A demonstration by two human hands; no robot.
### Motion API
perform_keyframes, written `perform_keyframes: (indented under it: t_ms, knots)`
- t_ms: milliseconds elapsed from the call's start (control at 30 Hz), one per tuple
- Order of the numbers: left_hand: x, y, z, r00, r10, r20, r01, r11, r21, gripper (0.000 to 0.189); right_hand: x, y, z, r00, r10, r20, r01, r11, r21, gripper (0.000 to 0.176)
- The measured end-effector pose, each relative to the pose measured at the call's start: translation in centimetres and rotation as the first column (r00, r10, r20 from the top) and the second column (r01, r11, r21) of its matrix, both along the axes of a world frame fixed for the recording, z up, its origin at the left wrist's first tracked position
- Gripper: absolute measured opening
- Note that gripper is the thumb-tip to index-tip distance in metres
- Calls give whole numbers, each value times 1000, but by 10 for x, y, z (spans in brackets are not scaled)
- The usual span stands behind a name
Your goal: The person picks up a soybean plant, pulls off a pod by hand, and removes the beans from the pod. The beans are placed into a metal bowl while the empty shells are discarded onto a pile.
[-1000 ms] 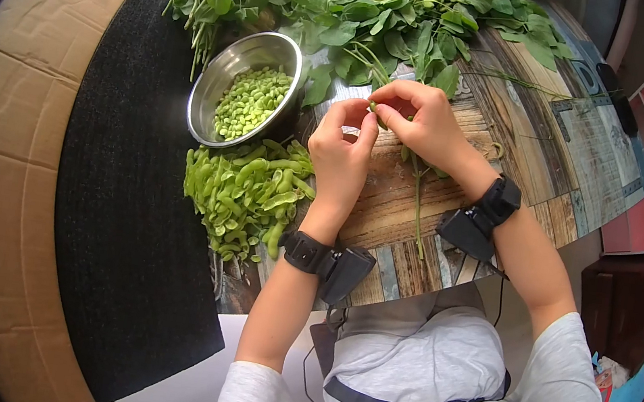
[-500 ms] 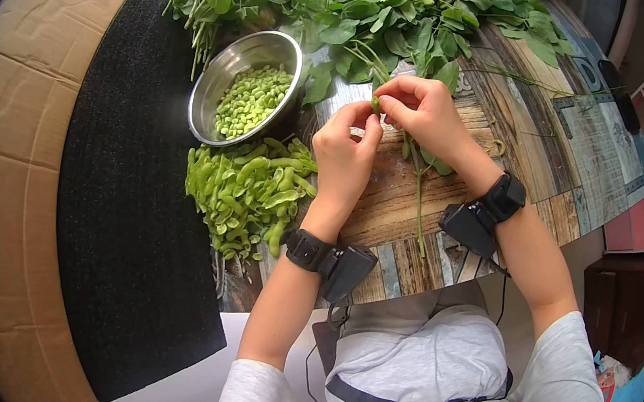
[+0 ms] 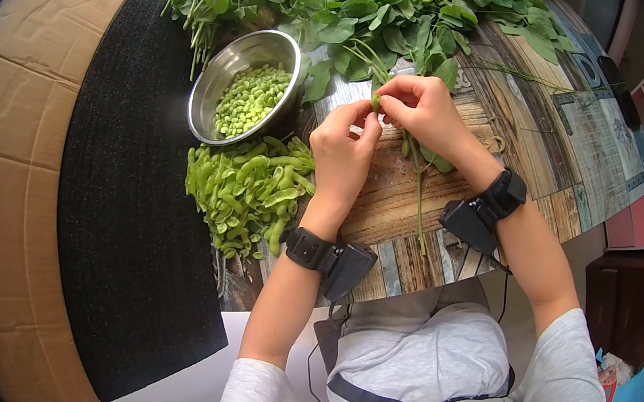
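Between the fingertips of both hands is a small green bean pod (image 3: 375, 103), mostly covered by the fingers. My left hand (image 3: 343, 145) pinches it from the left and below. From the right, my right hand (image 3: 424, 115) pinches it with thumb and index finger. A metal bowl (image 3: 197, 103) with shelled green beans (image 3: 252, 101) stands left of my hands, tilted in view. In front of the bowl lies a pile of green pods (image 3: 246, 191). A green stem (image 3: 419, 201) lies on the wood-patterned table (image 3: 378, 204) below my right hand.
Leafy bean plants (image 3: 347, 9) spread along the far side of the table. A black mat (image 3: 119, 199) and a cardboard sheet (image 3: 6, 159) are on the left. A dark object (image 3: 619, 94) lies at the right edge. Black devices (image 3: 330, 263) are strapped to both wrists.
Almost nothing differs. My left hand has shifted very slightly left, and both hands stay together at the pod. The view has moved a little.
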State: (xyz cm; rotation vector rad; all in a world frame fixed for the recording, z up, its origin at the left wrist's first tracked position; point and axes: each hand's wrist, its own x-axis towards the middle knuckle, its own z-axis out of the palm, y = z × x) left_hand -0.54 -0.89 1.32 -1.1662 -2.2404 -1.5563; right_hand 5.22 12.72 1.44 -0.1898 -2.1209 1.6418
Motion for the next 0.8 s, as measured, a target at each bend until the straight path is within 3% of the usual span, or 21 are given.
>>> perform_keyframes:
  t_ms: [267,467,567,633,800]
  knots:
    - [-1,0,-4,1000,7,13,-7,999,-43,18,0,-4,0,997,-76,-12,77,985,153,17]
    - [-4,-1,-7,1000,5,-23,-6,999,-37,20,-1,-3,-2,997,-71,-19,73,994,81,23]
    - [-5,-2,-7,997,-14,79,17,999,-32,21,-1,-2,-1,999,-36,3,36,999,-2,21]
    - [-8,-2,-10,963,-83,257,79,997,26,20,-2,0,-1,1000,-24,7,24,1000,-12,20]
    - [-9,-2,-9,928,-128,350,119,992,47,20,-1,1,1,1000,7,-13,-8,999,-51,17]
